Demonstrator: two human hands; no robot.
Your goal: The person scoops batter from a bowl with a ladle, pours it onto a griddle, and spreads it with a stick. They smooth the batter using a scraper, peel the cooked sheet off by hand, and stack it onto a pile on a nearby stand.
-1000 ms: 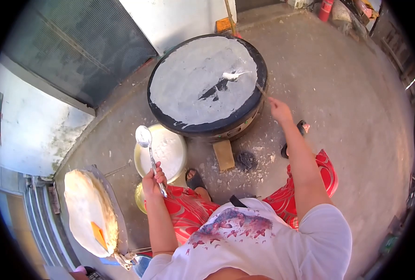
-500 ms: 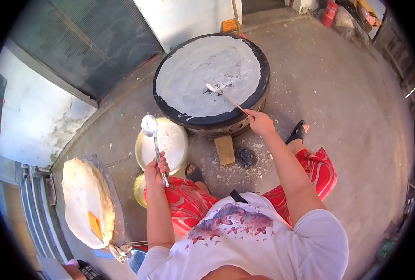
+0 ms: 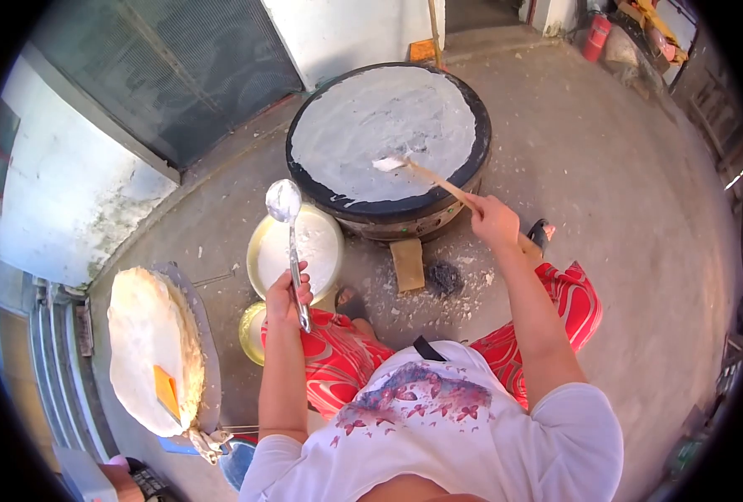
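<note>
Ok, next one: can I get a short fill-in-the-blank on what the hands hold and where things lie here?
1. The left hand grips a metal ____ with its bowl up.
2. The right hand holds a wooden spreader whose blade rests on the batter-coated ____.
3. The batter in the yellow-rimmed basin is ____.
4. The stack of flatbreads lies on the person's ____ side.
Missing words: ladle, griddle, white, left.

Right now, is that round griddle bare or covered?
Covered: white batter is spread over nearly the whole griddle, only its dark rim bare. The right hand holds a spreader on it.
</note>
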